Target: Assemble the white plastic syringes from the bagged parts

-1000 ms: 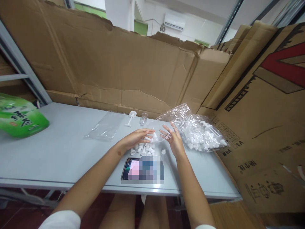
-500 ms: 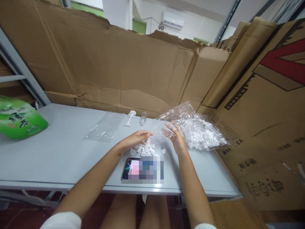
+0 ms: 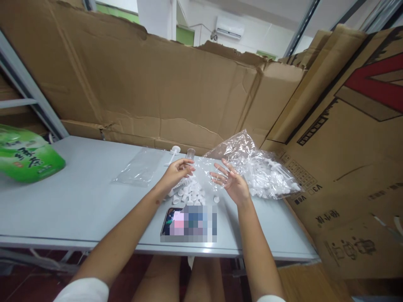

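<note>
My left hand (image 3: 175,173) is lifted above a pile of small white caps (image 3: 190,193) on the grey table (image 3: 78,197). Its fingers are curled together in a pinch; what they hold, if anything, is too small to make out. My right hand (image 3: 232,182) hovers beside it with the palm turned up and the fingers spread, holding nothing. A small clear bottle (image 3: 189,154) and a white pump piece (image 3: 174,152) stand just beyond my left hand. A clear bag of white pump parts (image 3: 264,174) lies to the right of my right hand.
A phone (image 3: 188,222) lies near the table's front edge. An empty clear bag (image 3: 138,167) lies flat at the middle, a green pouch (image 3: 27,157) at the far left. Cardboard sheets (image 3: 157,92) wall the back, cardboard boxes (image 3: 352,147) the right.
My left hand rose from the caps and moved back toward the small bottle, its fingers curling. My right hand turned palm up and lifted slightly.
</note>
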Tool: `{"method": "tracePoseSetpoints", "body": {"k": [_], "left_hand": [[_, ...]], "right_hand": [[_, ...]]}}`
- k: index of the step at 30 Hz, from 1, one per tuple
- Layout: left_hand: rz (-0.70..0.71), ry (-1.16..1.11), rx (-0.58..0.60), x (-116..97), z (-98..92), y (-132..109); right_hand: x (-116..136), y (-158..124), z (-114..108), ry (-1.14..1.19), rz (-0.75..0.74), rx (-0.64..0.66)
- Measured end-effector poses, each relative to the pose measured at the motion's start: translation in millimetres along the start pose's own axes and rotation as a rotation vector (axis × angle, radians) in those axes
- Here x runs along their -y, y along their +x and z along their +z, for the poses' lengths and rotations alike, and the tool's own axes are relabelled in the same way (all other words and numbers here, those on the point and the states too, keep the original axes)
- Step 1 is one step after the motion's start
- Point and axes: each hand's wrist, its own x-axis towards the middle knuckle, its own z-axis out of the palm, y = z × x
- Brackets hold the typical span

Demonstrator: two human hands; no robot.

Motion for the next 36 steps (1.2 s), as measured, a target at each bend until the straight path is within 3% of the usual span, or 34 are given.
{"method": "tracePoseSetpoints", "body": {"k": [4, 8, 15, 22, 28, 32, 36], "left_hand": [[0.029, -0.029, -0.03, -1, 1.1, 0], [0.006, -0.066, 0.011, -3, 0.4, 0], [-0.117, 0.069, 0.358, -8, -7.6, -5], [-0.115, 0.034, 0.349, -9, -4.7, -8], [-0.045, -0.101, 0.403, -13, -6.3, -8], [-0.008, -0.017, 0.649, -14, -10.1, -9], [-0.068, 0.077, 0.912, -15, -8.7, -11]], "right_hand": [[-4, 2, -3, -0.004, -0.023, -0.032], [-11, 8, -11, 0.053, -0.069, -0.14], [-9, 10, -16, 0.065, -0.132, -0.451], [-13, 9, -13, 0.006, -0.109, -0.395], [-11, 11, -20, 0.031, -0.194, -0.498], [-9, 11, -20, 0.108, -0.134, -0.475], [-7, 11, -17, 0.133, -0.104, -0.419]]}}
